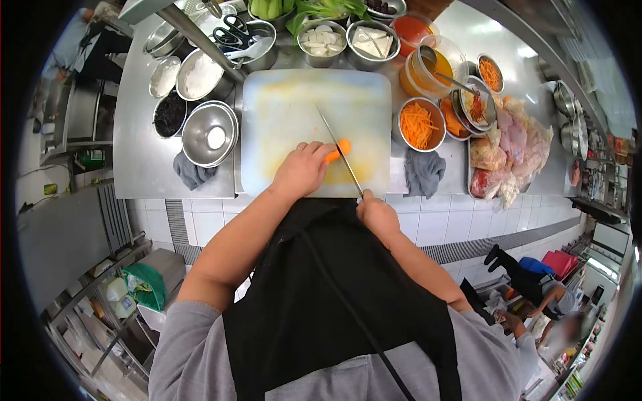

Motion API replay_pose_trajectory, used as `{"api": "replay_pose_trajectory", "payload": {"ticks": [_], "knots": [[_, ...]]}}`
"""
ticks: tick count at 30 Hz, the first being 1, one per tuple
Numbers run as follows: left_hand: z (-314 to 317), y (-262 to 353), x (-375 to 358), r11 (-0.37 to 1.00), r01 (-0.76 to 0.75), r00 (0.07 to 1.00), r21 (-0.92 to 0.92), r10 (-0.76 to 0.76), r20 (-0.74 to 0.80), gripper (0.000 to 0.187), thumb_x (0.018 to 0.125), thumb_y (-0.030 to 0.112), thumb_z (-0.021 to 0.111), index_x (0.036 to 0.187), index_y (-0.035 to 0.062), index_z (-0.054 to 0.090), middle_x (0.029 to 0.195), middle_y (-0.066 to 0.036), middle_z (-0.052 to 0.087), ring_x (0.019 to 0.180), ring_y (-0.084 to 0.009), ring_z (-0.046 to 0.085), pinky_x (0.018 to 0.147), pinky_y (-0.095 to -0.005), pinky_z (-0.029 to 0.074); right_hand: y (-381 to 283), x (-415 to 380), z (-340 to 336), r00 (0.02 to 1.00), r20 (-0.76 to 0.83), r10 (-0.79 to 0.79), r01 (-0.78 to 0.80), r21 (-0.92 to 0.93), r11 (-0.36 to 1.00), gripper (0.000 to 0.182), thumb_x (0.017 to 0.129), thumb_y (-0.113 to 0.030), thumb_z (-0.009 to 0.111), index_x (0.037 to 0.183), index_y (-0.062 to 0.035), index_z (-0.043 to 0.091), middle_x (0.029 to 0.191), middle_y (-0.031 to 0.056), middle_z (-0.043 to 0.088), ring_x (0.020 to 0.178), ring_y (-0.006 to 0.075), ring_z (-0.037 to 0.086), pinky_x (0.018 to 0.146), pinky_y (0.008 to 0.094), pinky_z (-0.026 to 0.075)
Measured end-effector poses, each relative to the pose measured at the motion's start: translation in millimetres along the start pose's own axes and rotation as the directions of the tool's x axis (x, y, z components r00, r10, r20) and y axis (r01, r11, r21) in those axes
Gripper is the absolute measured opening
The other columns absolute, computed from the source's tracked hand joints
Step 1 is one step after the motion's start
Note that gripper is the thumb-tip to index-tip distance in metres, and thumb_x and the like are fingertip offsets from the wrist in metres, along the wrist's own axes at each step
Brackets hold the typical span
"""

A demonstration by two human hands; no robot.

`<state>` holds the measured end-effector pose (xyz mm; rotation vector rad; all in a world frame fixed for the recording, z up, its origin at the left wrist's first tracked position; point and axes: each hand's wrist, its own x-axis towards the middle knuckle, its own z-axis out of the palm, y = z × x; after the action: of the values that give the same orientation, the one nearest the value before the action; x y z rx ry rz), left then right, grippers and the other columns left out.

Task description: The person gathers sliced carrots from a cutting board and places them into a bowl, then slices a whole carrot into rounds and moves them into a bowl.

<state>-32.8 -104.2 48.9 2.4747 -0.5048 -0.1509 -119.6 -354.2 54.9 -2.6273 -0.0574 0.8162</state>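
A carrot point(344, 146) lies on the white cutting board point(281, 113), its cut orange end pointing right. Fingers of my left hand point(302, 170) are curled down on its near part and press it against the board. My right hand point(378, 216) is wrapped around the handle of a kitchen knife point(352, 176) at the board's front edge. The blade slants up and to the left, crossing over the carrot just beside my left fingertips. Yellow-orange stains mark the board, and a tiny orange bit rests near its middle.
Left of the board are stacked steel bowls point(200, 137) and a grey cloth point(194, 172). To the right sit a bowl of shredded carrot point(418, 127), another grey cloth point(425, 172) and a tray of raw poultry point(511, 154). Bowls of tofu point(371, 43) and scissors point(234, 33) stand behind.
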Motion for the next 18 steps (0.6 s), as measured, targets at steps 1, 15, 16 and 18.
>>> {"api": "replay_pose_trajectory", "payload": {"ticks": [1, 15, 16, 18], "knots": [[-1.0, -2.1, 3.4, 1.0, 0.0, 1.0, 0.007, 0.0, -0.013, 0.044, 0.096, 0.009, 0.07, 0.139, 0.0127, 0.063, 0.122, -0.014, 0.07, 0.11, -0.0393, 0.068, 0.095, -0.0483, 0.058, -1.7, 10.2, 1.9, 1.0, -0.015, 0.02, -0.02, -0.013, 1.0, 0.021, 0.104, -0.022, 0.057, 0.109, -0.0015, 0.06, 0.088, 0.0278, 0.075, 0.085, 0.0493, 0.074, 0.08, 0.0619, 0.058], [-0.9, 0.7, -0.3, 1.0, 0.012, 1.0, -0.009, -0.012, 0.01, 0.042, 0.095, 0.007, 0.07, 0.135, 0.0112, 0.063, 0.126, -0.014, 0.069, 0.114, -0.0402, 0.067, 0.101, -0.0486, 0.057, 0.6, -13.1, -1.9, 0.997, 0.074, 0.01, -0.013, 0.039, 0.999, 0.023, 0.106, -0.024, 0.056, 0.109, -0.0016, 0.061, 0.089, 0.026, 0.076, 0.083, 0.0481, 0.074, 0.079, 0.0605, 0.058], [-1.3, 0.0, 2.3, 1.0, 0.007, 1.0, -0.006, -0.007, 0.002, 0.042, 0.095, 0.007, 0.07, 0.135, 0.0112, 0.063, 0.126, -0.014, 0.069, 0.114, -0.0402, 0.067, 0.101, -0.0486, 0.057, -0.8, -6.7, 3.8, 1.0, 0.014, 0.012, -0.012, 0.005, 1.0, 0.023, 0.106, -0.024, 0.057, 0.109, -0.0016, 0.061, 0.088, 0.026, 0.076, 0.083, 0.0478, 0.074, 0.078, 0.0606, 0.058], [-0.3, -1.1, -0.7, 1.0, 0.004, 1.0, 0.005, -0.004, -0.002, 0.042, 0.094, 0.007, 0.071, 0.135, 0.0106, 0.063, 0.125, -0.014, 0.07, 0.113, -0.0406, 0.067, 0.101, -0.0488, 0.057, -1.2, 1.5, 6.4, 0.997, -0.078, 0.01, -0.014, -0.049, 0.999, 0.023, 0.106, -0.024, 0.058, 0.109, -0.0017, 0.061, 0.087, 0.0254, 0.076, 0.083, 0.0475, 0.074, 0.077, 0.061, 0.058]]}}
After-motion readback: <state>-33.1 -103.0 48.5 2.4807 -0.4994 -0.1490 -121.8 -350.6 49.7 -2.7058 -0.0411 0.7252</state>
